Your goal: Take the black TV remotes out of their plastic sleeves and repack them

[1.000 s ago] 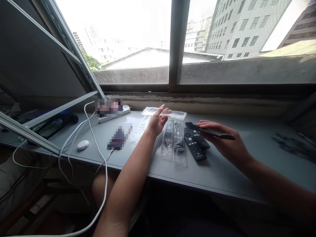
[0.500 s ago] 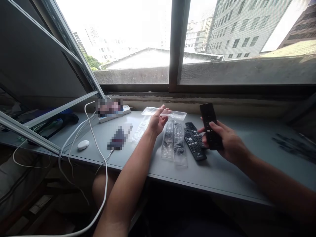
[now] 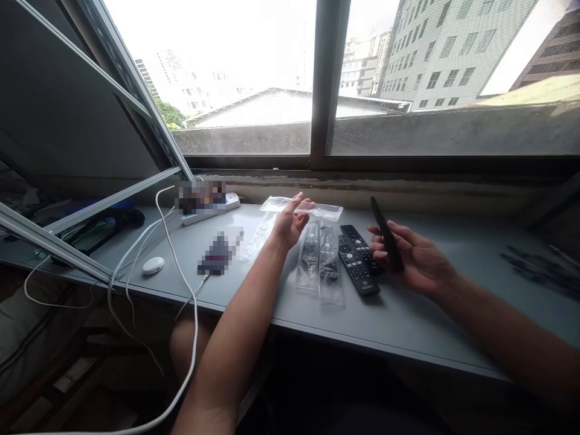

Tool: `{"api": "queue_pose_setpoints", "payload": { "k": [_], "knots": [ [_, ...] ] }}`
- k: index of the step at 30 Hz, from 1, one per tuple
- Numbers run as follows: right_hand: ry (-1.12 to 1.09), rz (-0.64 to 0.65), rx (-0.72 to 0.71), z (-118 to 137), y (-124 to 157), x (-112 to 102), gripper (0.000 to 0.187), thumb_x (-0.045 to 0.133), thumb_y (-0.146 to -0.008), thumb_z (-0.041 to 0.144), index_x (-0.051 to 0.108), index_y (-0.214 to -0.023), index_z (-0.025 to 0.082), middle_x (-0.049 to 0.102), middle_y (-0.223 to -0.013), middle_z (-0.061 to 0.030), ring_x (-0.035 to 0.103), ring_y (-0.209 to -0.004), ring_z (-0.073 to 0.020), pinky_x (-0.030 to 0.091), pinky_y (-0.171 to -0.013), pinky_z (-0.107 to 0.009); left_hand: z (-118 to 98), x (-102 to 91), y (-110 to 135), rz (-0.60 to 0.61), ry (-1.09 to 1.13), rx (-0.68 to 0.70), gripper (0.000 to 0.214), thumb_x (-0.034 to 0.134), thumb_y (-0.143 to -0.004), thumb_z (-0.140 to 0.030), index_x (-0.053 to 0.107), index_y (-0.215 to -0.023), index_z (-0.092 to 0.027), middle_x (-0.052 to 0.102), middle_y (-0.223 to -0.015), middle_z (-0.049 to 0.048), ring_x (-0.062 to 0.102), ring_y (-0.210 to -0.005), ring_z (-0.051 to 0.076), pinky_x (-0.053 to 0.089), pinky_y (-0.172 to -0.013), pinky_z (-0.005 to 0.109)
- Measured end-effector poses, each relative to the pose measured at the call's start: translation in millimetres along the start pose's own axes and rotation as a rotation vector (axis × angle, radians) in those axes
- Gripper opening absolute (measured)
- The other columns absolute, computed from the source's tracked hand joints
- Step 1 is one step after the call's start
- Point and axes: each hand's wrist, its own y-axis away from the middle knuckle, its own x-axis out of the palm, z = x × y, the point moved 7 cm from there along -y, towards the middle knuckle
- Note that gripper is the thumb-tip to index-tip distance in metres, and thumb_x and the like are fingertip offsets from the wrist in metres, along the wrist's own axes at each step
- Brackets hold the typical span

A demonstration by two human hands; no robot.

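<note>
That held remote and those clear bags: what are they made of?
Held remote: probably hard plastic, matte black, from its dull, stiff-looking casing.
Clear bags: likely glossy plastic film, since they wrinkle, catch light and let dark remotes show through.

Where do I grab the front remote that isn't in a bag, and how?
Probably pinch the front remote across its long sides at the near end, coming from above and the front. It's slim and lies flat, buttons up; its far end crowds the remote behind it, but its near end juts out toward you.
</note>
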Motion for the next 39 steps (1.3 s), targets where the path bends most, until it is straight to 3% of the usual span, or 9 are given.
{"api": "queue_pose_setpoints", "payload": {
  "k": [4, 8, 11, 14, 23, 29, 33, 36, 39],
  "knots": [
    [0.053, -0.046, 0.031, 0.3, -4.0, -9.7, 0.025, 0.055, -0.114, 0.028, 0.07, -0.13, 0.016, 0.077, -0.102, -0.0133, 0.078, -0.081, -0.0215, 0.075, -0.069, -0.031, 0.8, -0.5, -0.7, -0.003, 0.02, -0.011, 0.017, 0.083, -0.1, -0.025, 0.078, -0.115, -0.018, 0.078, -0.108, 0.0071, 0.078, -0.082, 0.01, 0.06, -0.062, 0.011],
    [0.157, 0.018, -0.017, 2.0, -7.8, -12.6, 0.03, 0.055, -0.114, 0.043, 0.075, -0.12, 0.022, 0.078, -0.122, -0.0156, 0.075, -0.08, -0.0213, 0.068, -0.052, -0.027, -0.3, -0.8, -1.9, 0.012, -0.013, 0.004, 0.016, 0.083, -0.101, -0.027, 0.079, -0.113, -0.017, 0.078, -0.109, 0.0083, 0.078, -0.082, 0.01, 0.06, -0.061, 0.012],
    [0.2, 0.078, -0.035, 1.7, -8.6, -11.6, 0.028, 0.06, -0.111, 0.045, 0.077, -0.113, 0.023, 0.077, -0.117, -0.0142, 0.066, -0.071, -0.0186, 0.055, -0.039, -0.025, -0.1, -0.9, -1.3, 0.002, -0.011, -0.001, 0.019, 0.083, -0.101, -0.026, 0.079, -0.116, -0.018, 0.078, -0.11, 0.0088, 0.078, -0.083, 0.011, 0.059, -0.061, 0.012],
    [0.27, 0.128, -0.065, 2.9, -6.1, -6.2, 0.024, 0.065, -0.107, 0.047, 0.077, -0.11, 0.026, 0.076, -0.11, -0.0115, 0.062, -0.069, -0.0203, 0.056, -0.041, -0.029, -0.1, 0.3, 0.6, -0.014, -0.008, -0.01, 0.021, 0.082, -0.101, -0.026, 0.079, -0.12, -0.018, 0.078, -0.111, 0.0088, 0.078, -0.084, 0.011, 0.059, -0.062, 0.012],
    [0.278, -0.013, -0.122, 5.7, -9.8, -16.3, 0.018, 0.078, -0.093, 0.022, 0.08, -0.11, 0.026, 0.081, -0.111, -0.0104, 0.079, -0.093, -0.0269, 0.077, -0.085, -0.045, -1.2, 3.4, 4.4, -0.032, 0.01, -0.02, 0.018, 0.082, -0.102, -0.025, 0.079, -0.118, -0.017, 0.078, -0.108, 0.0078, 0.077, -0.078, 0.009, 0.059, -0.06, 0.012],
    [0.447, 0.055, -0.28, 11.8, -10.0, -14.2, 0.024, 0.083, -0.096, 0.028, 0.084, -0.118, 0.035, 0.084, -0.124, -0.0032, 0.079, -0.122, -0.0269, 0.071, -0.105, -0.044, -0.3, 1.7, 2.3, -0.023, 0.018, -0.017, 0.017, 0.083, -0.101, -0.025, 0.079, -0.116, -0.017, 0.078, -0.109, 0.0079, 0.078, -0.081, 0.01, 0.059, -0.061, 0.011],
    [0.489, 0.091, -0.407, 15.0, -7.9, -10.7, 0.03, 0.095, -0.087, 0.033, 0.086, -0.116, 0.035, 0.085, -0.127, -0.0001, 0.077, -0.132, -0.0264, 0.058, -0.124, -0.045, -1.5, 2.0, 1.8, -0.007, -0.014, -0.002, 0.014, 0.081, -0.102, -0.026, 0.078, -0.112, -0.017, 0.078, -0.109, 0.0081, 0.078, -0.082, 0.01, 0.059, -0.062, 0.011],
    [0.561, 0.111, -0.481, 16.0, -4.1, -6.6, 0.036, 0.101, -0.083, 0.037, 0.086, -0.115, 0.034, 0.085, -0.13, -0.0003, 0.075, -0.136, -0.029, 0.046, -0.134, -0.052, -0.9, 1.6, 1.5, -0.012, 0.0, -0.012, 0.017, 0.083, -0.101, -0.026, 0.079, -0.114, -0.017, 0.078, -0.109, 0.0084, 0.078, -0.081, 0.01, 0.059, -0.062, 0.011],
    [0.69, 0.097, -0.599, 19.9, 6.7, 1.5, 0.031, 0.102, -0.083, 0.044, 0.086, -0.108, 0.033, 0.086, -0.13, -0.0038, 0.075, -0.137, -0.0343, 0.046, -0.132, -0.062, 1.4, 0.3, 1.1, -0.03, 0.036, -0.042, 0.023, 0.085, -0.099, -0.026, 0.079, -0.119, -0.018, 0.078, -0.109, 0.0079, 0.077, -0.079, 0.009, 0.059, -0.062, 0.011]
  ]
}}
